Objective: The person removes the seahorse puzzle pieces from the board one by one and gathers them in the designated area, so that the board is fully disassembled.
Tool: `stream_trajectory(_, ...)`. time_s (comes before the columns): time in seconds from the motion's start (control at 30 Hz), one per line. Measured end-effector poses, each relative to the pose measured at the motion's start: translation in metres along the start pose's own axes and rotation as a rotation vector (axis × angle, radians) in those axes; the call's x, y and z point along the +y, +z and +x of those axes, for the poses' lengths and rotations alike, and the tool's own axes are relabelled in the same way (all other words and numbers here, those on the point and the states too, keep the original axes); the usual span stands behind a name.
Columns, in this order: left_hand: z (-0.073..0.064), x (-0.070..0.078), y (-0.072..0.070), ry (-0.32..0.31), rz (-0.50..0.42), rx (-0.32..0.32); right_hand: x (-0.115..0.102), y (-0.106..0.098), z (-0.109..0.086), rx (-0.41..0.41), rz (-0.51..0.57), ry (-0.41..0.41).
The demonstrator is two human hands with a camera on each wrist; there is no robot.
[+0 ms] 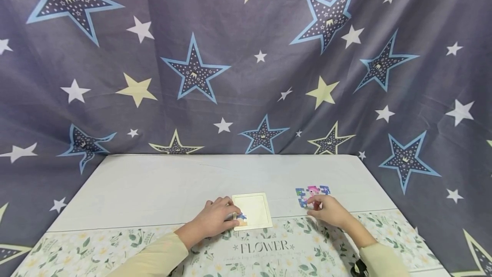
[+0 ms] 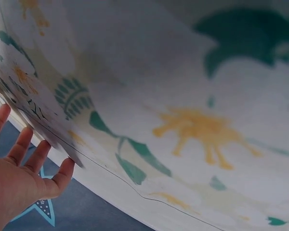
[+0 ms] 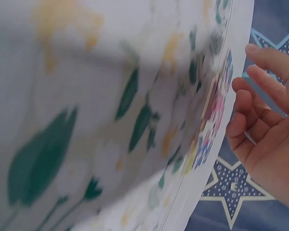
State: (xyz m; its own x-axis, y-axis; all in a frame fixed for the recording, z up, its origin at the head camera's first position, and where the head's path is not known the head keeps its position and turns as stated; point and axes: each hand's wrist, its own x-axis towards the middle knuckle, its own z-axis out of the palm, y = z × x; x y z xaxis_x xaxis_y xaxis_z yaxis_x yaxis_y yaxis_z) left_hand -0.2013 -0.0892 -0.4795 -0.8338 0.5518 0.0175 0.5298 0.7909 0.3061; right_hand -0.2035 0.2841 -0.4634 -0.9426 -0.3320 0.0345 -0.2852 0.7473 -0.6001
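My left hand (image 1: 215,218) lies at the left side of a pale, shallow puzzle tray (image 1: 268,215), its fingertips on the rim. In the left wrist view the fingers spread along the edge of the tray (image 2: 66,146). A puzzle piece (image 1: 241,220) with blue and tan print sits in the tray's lower left corner. To the right, several colourful jigsaw pieces (image 1: 313,190) with a pink figure lie together on the table. Over their near edge is my right hand (image 1: 328,213), fingers bent loosely; the right wrist view shows nothing between them.
The white table (image 1: 173,183) has a floral cloth (image 1: 127,247) along its front, printed with the word FLOWER. Behind and beside it hangs a dark curtain (image 1: 238,106) with stars. A dark object (image 1: 359,267) shows by the right sleeve.
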Motion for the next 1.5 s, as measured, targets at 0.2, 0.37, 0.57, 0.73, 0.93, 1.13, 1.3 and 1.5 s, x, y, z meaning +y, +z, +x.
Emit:
stream_trajectory(0.2,0.000,0.001,-0.001,-0.018,0.008,-0.007,-0.011,0.011,0.009,-0.009,0.002,-0.031)
stream_trajectory(0.37,0.000,0.001,-0.001,-0.023,0.016,-0.004,-0.022,0.020,0.015,-0.011,0.001,-0.021)
stream_trajectory(0.57,0.000,0.002,-0.001,-0.018,0.017,0.003,-0.033,0.030,0.022,-0.043,0.013,-0.039)
stream_trajectory(0.73,0.000,0.002,-0.001,-0.024,0.012,0.000,-0.045,0.034,0.026,-0.030,-0.009,-0.070)
stream_trajectory(0.93,0.001,0.001,-0.001,-0.023,0.013,0.000,-0.053,0.040,0.032,-0.041,-0.006,-0.085)
stream_trajectory(1.13,0.001,0.001,-0.001,-0.023,0.020,-0.001,-0.058,0.045,0.038,-0.044,0.020,-0.116)
stream_trajectory(1.3,0.001,0.001,-0.001,-0.022,0.022,-0.002,-0.065,0.051,0.041,-0.051,0.020,-0.123)
stream_trajectory(1.5,0.000,0.003,-0.002,-0.024,0.018,0.000,-0.072,0.058,0.045,-0.068,0.022,-0.105)
